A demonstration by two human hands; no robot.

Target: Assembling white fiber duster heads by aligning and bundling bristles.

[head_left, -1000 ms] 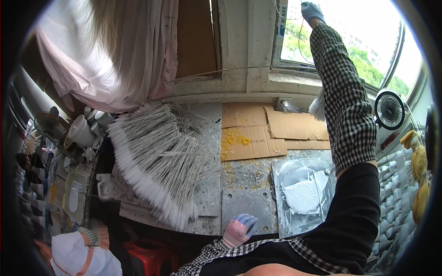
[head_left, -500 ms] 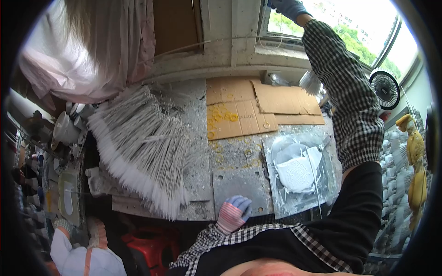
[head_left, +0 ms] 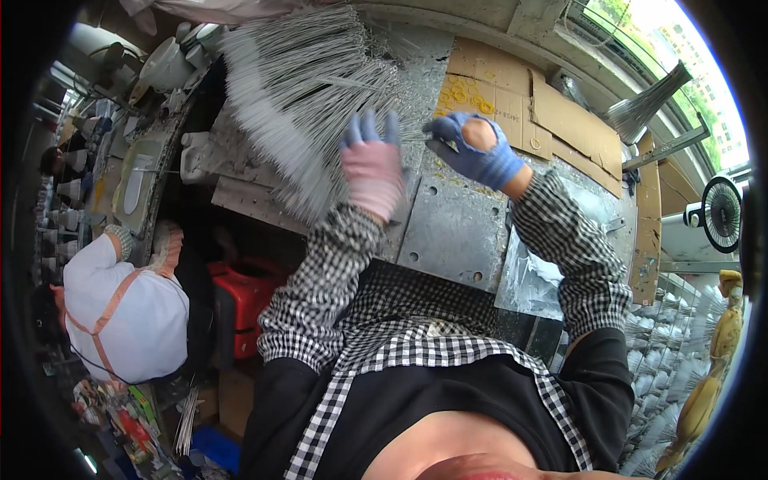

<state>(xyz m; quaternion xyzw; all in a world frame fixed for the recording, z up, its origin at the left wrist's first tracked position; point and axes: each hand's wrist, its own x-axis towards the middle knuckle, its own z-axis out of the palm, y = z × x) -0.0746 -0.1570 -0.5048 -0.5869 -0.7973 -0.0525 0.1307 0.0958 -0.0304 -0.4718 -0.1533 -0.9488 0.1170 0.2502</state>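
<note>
My left hand (head_left: 372,170), in a pink glove with blue fingertips, is raised with its fingers spread and holds nothing. It hovers at the near edge of a big fan of thin grey metal wires (head_left: 300,88) lying on the metal worktable (head_left: 456,228). My right hand (head_left: 478,152), in a blue glove, is curled just to its right, thumb and forefinger pinched on what looks like a thin wire pointing left. Both sleeves are black-and-white check.
Flattened cardboard (head_left: 552,108) with small yellow rings lies behind the hands. A second wire bundle (head_left: 648,104) stands at the window sill. A fan (head_left: 722,212) is at the right. A person in white (head_left: 120,312) works lower left beside a red container (head_left: 248,296).
My right arm has come down from the window to just above the table. My left hand has lifted from the table's near edge up to the wire fan, fingers now spread.
</note>
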